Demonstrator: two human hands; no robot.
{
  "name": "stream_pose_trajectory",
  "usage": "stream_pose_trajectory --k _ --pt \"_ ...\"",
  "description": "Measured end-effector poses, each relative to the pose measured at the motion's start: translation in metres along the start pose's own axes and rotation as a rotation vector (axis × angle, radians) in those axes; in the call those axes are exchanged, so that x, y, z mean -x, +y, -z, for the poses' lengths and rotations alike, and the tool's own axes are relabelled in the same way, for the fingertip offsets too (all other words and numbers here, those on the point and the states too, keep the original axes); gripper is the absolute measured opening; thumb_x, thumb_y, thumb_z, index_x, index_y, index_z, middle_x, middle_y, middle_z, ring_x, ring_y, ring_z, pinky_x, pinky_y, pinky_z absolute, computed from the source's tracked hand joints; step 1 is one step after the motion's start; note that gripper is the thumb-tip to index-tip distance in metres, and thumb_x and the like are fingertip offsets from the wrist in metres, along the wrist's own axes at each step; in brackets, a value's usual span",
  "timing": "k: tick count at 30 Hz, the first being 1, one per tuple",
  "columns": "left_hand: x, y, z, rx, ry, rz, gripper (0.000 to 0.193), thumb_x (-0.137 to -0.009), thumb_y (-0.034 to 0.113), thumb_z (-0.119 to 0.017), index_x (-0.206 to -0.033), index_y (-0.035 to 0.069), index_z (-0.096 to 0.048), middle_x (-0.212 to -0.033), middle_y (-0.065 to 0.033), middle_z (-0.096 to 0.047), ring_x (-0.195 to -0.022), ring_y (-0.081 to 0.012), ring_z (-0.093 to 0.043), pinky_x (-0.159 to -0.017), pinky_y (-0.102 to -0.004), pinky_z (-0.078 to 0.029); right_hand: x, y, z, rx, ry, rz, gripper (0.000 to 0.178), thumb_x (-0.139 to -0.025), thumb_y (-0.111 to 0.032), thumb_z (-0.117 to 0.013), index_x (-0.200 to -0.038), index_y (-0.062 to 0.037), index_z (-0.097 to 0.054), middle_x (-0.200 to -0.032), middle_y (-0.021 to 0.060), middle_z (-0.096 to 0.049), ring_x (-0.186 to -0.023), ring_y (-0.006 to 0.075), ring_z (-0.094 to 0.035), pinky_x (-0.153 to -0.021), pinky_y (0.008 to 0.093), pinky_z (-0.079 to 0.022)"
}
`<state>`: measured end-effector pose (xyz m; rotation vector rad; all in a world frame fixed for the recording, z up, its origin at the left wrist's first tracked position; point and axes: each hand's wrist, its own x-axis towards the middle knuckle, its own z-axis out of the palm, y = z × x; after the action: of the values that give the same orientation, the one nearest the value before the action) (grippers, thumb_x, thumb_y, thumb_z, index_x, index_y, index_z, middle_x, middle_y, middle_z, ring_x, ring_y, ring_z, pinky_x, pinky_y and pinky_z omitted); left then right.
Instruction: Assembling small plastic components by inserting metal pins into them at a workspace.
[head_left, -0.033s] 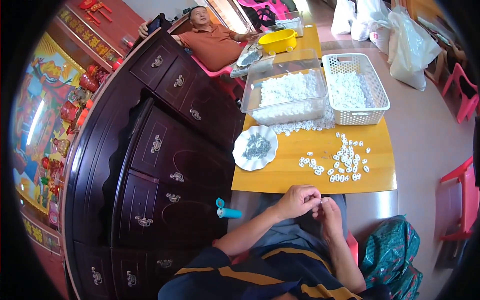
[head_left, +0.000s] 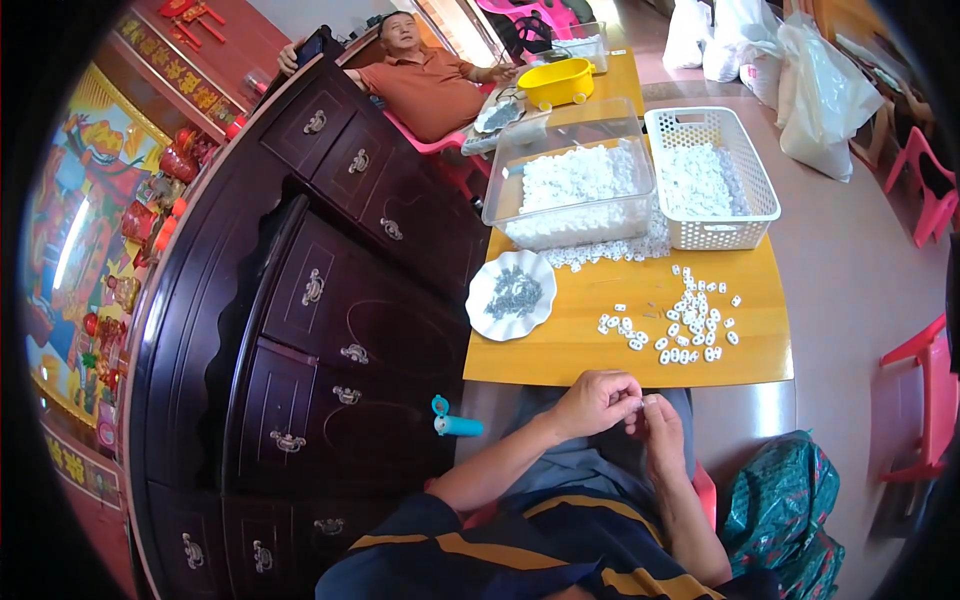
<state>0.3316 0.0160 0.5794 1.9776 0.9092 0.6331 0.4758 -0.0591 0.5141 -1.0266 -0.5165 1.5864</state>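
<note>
Nothing has visibly shifted since the earlier picture, so you are probably mid-step. Your left hand [head_left: 598, 405] and right hand [head_left: 661, 428] meet, fingertips pinched on a tiny piece [head_left: 642, 404], too small to identify. On the worktop [head_left: 565, 360], white pieces [head_left: 673, 329] lie at one o'clock from them, grey bits [head_left: 514, 292] on the plate [head_left: 508, 331] at ten.

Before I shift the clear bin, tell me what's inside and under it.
Inside the clear bin is a heap of white pieces, which hides its own core. Pale bits line the near edge on the table; anything under the base is covered.
</note>
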Motion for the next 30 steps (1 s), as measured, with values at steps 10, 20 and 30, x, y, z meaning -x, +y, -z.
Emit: stream_pose_trajectory --k 10,20,30 --pt "0.005 -0.012 -0.01 0.032 0.029 0.084 0.01 -0.088 0.007 -0.068 -0.084 0.0 -0.064 -0.069 -0.002 -0.063 -0.063 -0.0065 -0.058 -0.059 -0.0253 -0.048 0.002 -0.001 -0.004 0.083 0.068 0.117 0.024 -0.104 -0.026 -0.053 -0.095 -0.0067 -0.063 -0.08 -0.001 -0.062 -0.066 0.0069 -0.054 -0.061 0.0207 -0.043" --pt "0.003 -0.024 -0.01 0.383 0.082 0.189 0.007 -0.092 0.0 -0.066 -0.098 -0.001 -0.063 -0.082 -0.0009 -0.066 -0.072 -0.0054 -0.063 -0.065 -0.019 -0.051 0.003 -0.007 -0.004 -0.01 0.038 0.062 0.015 -0.101 -0.02 -0.058 -0.095 -0.0069 -0.063 -0.084 -0.0004 -0.065 -0.067 0.0049 -0.055 -0.061 0.0179 -0.044" --pt "0.01 -0.033 -0.016 0.627 0.059 0.178 0.008 -0.092 0.008 -0.071 -0.093 0.001 -0.067 -0.087 0.0007 -0.065 -0.078 -0.0057 -0.06 -0.069 -0.0205 -0.049 0.004 -0.01 -0.002 -0.22 -0.05 -0.104 0.013 -0.098 -0.019 -0.063 -0.099 -0.0063 -0.065 -0.082 0.0018 -0.066 -0.064 0.008 -0.058 -0.06 0.0207 -0.049"
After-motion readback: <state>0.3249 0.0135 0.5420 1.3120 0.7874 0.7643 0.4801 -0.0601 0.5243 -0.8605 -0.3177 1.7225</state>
